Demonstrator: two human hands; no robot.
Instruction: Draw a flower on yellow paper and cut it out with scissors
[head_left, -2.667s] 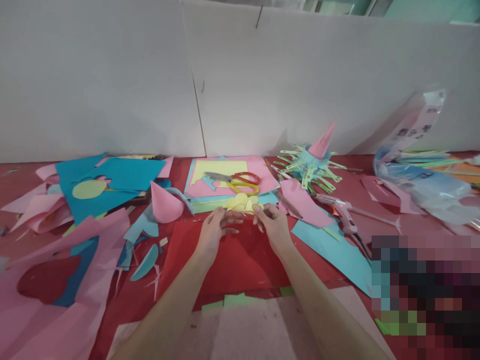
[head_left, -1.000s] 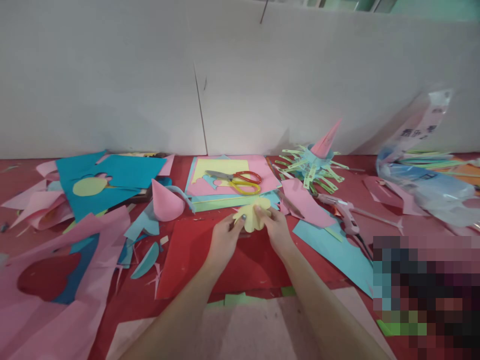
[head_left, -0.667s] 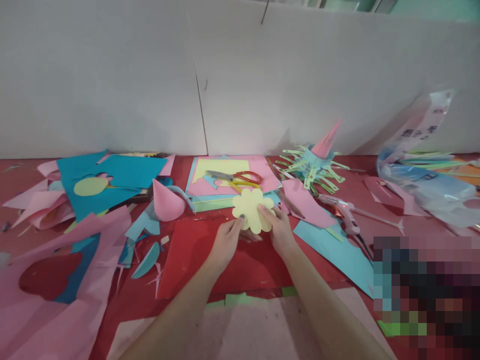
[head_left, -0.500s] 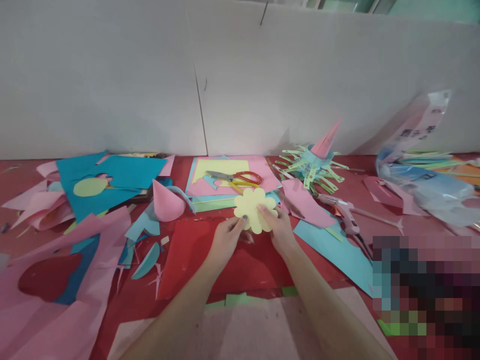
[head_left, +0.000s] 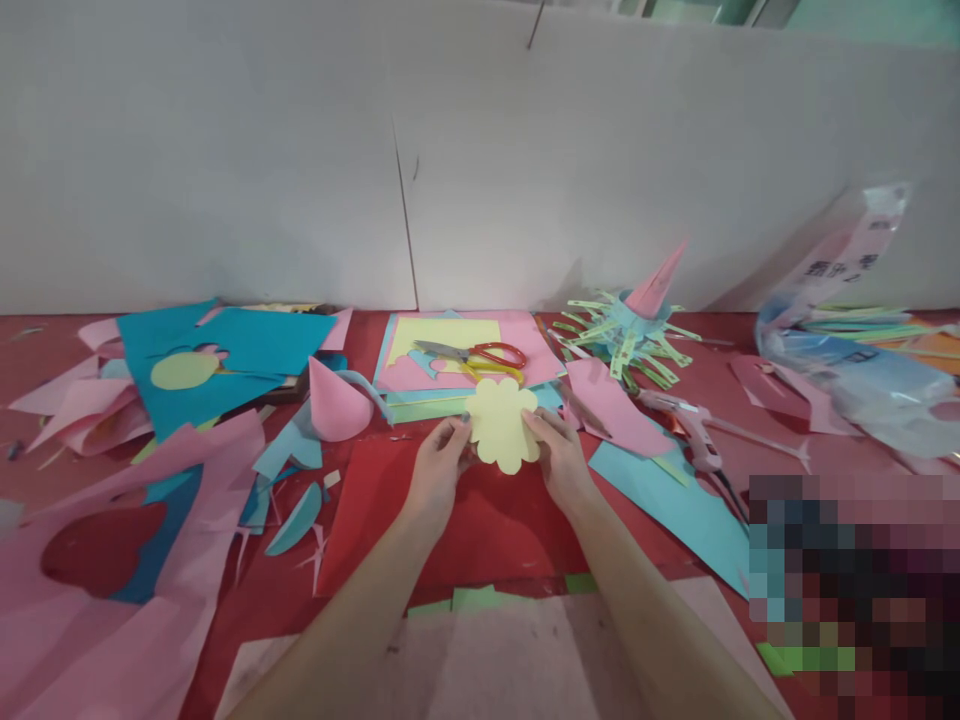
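Observation:
A pale yellow paper flower (head_left: 504, 425) with rounded petals is held up between my two hands, above a red sheet (head_left: 487, 535). My left hand (head_left: 439, 462) pinches its left edge, thumb in front. The right edge is gripped by my right hand (head_left: 559, 455), its thumb also on the near face. Fingers behind the flower are hidden. Just beyond it, scissors (head_left: 472, 355) with red and yellow handles lie on stacked pink and yellow paper (head_left: 397, 375).
Left are a pink paper cone (head_left: 335, 402), blue sheets (head_left: 262, 340) and pink scraps (head_left: 172, 640). To the right stand a fringed blue-green paper piece with a pink cone (head_left: 652, 285), a glue gun (head_left: 697, 430) and a plastic bag (head_left: 877, 385). A white wall (head_left: 300, 150) closes the back.
My fingers have shifted to the flower's outer edges, uncovering more of its face. The flower has moved slightly left and turned a little. The surrounding things stay put.

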